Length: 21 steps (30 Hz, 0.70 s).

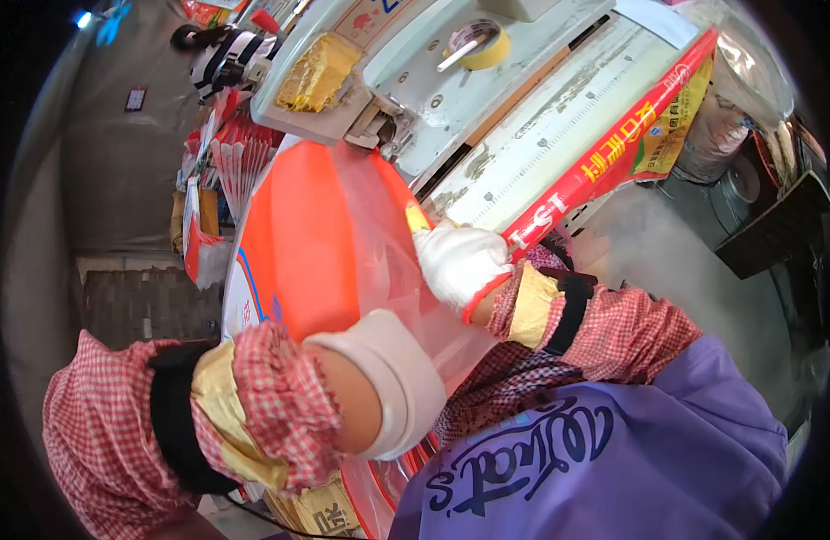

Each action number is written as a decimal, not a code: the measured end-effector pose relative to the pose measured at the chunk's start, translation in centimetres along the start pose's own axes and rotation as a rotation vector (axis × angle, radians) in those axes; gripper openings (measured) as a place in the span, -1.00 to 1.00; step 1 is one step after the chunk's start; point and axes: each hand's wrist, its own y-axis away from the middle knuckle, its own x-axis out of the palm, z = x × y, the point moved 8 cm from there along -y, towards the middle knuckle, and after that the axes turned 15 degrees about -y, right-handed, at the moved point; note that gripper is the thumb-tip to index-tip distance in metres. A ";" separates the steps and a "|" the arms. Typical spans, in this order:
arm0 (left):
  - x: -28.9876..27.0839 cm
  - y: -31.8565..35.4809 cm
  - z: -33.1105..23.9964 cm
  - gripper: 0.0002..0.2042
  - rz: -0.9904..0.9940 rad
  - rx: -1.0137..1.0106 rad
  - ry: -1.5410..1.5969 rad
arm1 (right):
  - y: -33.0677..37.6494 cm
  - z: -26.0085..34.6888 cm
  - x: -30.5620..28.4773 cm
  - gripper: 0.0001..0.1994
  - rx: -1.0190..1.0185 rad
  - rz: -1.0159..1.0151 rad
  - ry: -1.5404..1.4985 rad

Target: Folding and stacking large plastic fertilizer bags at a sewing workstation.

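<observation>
A large orange-red plastic bag with a white printed side and a clear, filmy strip slopes down from the presser-foot area of a pale sewing machine. My right hand, in a white glove with a yellow fingertip, is closed on the bag's right edge, just below the machine. In a white glove with a rolled cuff, my left hand lies over the lower part of the bag. Its fingers are turned away and hidden, so I cannot see their grip.
On the machine bed lies a yellow tape roll with a white stick. A yellow pad is fixed to the machine head. A red-and-yellow printed bag runs along the worn table's right edge. Folded bags are stacked at left.
</observation>
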 end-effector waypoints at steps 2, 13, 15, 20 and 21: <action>-0.2 -0.5 -0.3 -0.84 -0.048 0.011 -0.019 | -0.7 0.1 0.1 -0.81 -0.018 -0.015 -0.054; -0.5 2.5 5.3 -0.74 0.049 -0.230 0.042 | -7.7 -0.1 6.2 -0.91 0.000 -0.122 0.328; 1.3 4.2 1.2 -0.84 -0.078 -0.180 -0.098 | -6.7 2.0 3.3 -0.86 -0.079 -0.020 0.319; 0.5 0.0 -4.3 -0.93 -0.331 0.064 -0.016 | -7.0 2.3 3.8 -0.89 -0.199 0.200 0.407; -1.4 -0.8 -4.5 -0.94 -0.487 0.064 0.056 | -7.3 1.5 3.9 -0.90 -0.178 0.162 0.466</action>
